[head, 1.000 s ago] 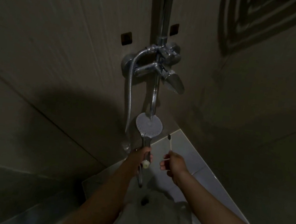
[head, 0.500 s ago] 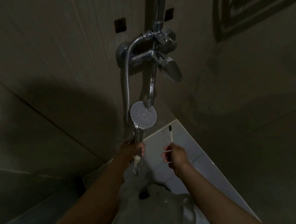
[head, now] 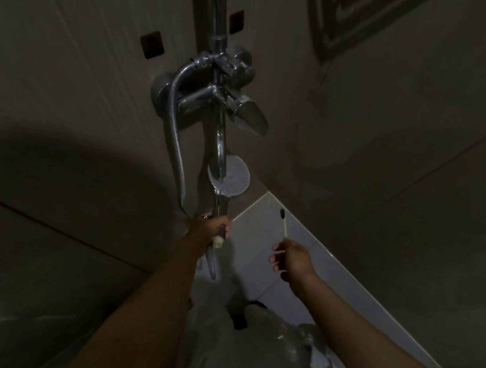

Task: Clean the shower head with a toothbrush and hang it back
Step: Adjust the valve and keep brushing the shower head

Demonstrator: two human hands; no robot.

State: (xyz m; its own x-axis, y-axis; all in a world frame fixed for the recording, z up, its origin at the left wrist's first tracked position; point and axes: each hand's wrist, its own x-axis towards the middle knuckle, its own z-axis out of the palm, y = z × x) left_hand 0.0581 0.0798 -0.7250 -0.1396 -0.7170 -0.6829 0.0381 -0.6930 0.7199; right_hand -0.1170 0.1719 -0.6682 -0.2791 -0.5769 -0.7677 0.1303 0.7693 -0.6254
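A round chrome shower head [head: 233, 179] faces me, its nozzle face upward, just under the tap spout [head: 219, 151]. My left hand [head: 208, 229] is shut around its handle, low down near the white hose joint [head: 218, 242]. My right hand [head: 293, 259] pinches a thin pale toothbrush [head: 283, 224] with a dark bristle tip pointing up. The brush tip stands to the right of the shower head and a little below it, not touching.
A chrome mixer valve [head: 214, 100] with a lever [head: 250, 115] sits on the dim tiled wall, a riser pipe [head: 220, 7] above it. A metal hose [head: 177, 141] loops down on the left. Pale floor tiles [head: 259, 245] lie below.
My right hand with the toothbrush has drifted right, away from the shower head. The shower head sits closer under the spout. My view has tilted down a little.
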